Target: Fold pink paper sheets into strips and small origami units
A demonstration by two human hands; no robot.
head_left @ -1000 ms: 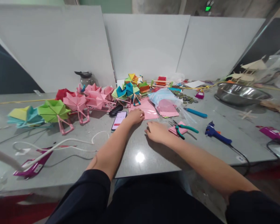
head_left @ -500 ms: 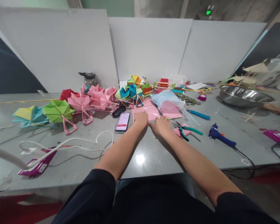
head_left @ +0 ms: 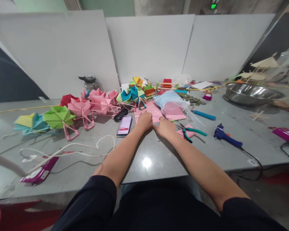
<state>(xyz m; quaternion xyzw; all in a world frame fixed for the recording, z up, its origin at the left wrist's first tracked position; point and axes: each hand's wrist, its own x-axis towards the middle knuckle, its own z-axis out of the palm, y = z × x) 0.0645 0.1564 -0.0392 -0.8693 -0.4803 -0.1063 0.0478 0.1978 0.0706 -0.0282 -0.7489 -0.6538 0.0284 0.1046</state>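
Both my hands rest on a sheet of pink paper [head_left: 149,107] lying on the table in front of me. My left hand [head_left: 144,122] lies on its left near part, fingers stretched forward and slightly apart. Beside it, my right hand [head_left: 165,127] touches the near right edge, thumb apart from the fingers; some fingertips are hidden. A clear plastic sheet or bag with blue and pink contents [head_left: 170,102] lies just beyond my right hand. Green-handled pliers [head_left: 191,131] sit on a small pink paper piece to the right. Left of my hands is a phone [head_left: 124,125].
Folded-paper umbrella shapes, pink [head_left: 80,110] and green [head_left: 59,117], stand at the left. Farther right lie a blue-handled tool [head_left: 204,115], a blue glue gun [head_left: 227,136] with its cord, and a steel bowl [head_left: 252,94]. A white cable [head_left: 79,150] runs across the left side.
My left hand has gone from curled to fingers stretched forward on the pink paper. My right hand stays in nearly the same place. The view has shifted slightly.
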